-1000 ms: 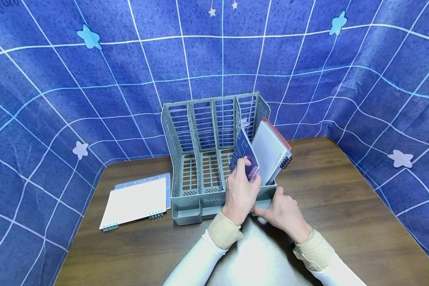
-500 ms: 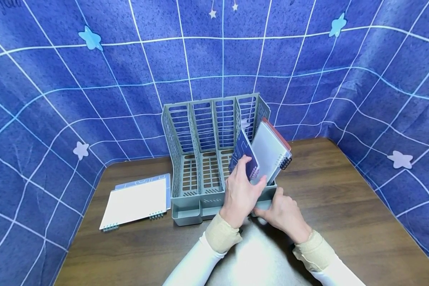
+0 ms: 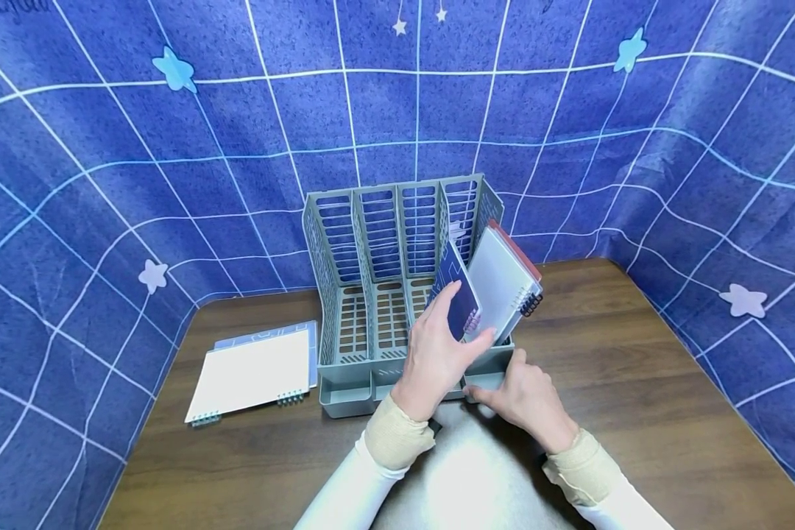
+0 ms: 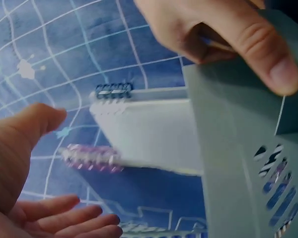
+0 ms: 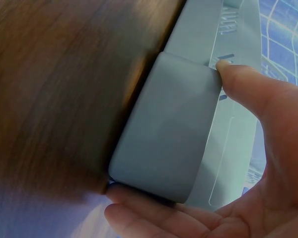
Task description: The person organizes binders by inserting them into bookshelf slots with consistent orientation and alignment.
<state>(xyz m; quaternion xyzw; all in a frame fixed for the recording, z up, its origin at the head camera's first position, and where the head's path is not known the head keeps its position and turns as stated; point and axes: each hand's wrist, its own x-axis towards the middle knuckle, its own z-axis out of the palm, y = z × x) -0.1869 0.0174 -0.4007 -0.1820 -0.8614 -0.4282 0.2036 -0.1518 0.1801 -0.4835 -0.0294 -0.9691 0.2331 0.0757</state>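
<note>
Filing, seemingly: left hand [image 3: 429,362] is hovering splayed, empty, seven o'clock of navy spiral notebook [image 3: 465,305]; right hand [image 3: 533,397] gripping file organizer [image 3: 387,366]; next likely needing clearance.

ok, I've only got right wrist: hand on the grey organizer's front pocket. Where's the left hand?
Observer: Left hand is open near the dark blue notebook, gripping nothing.
Operator: Anything right of that notebook?
Observer: A pale spiral notebook, tilted, at the right end of the organizer.
Operator: Stuff outside it?
Observer: Yes, a white spiral pad lies on the table to its left, overlapping a light blue item.
</note>
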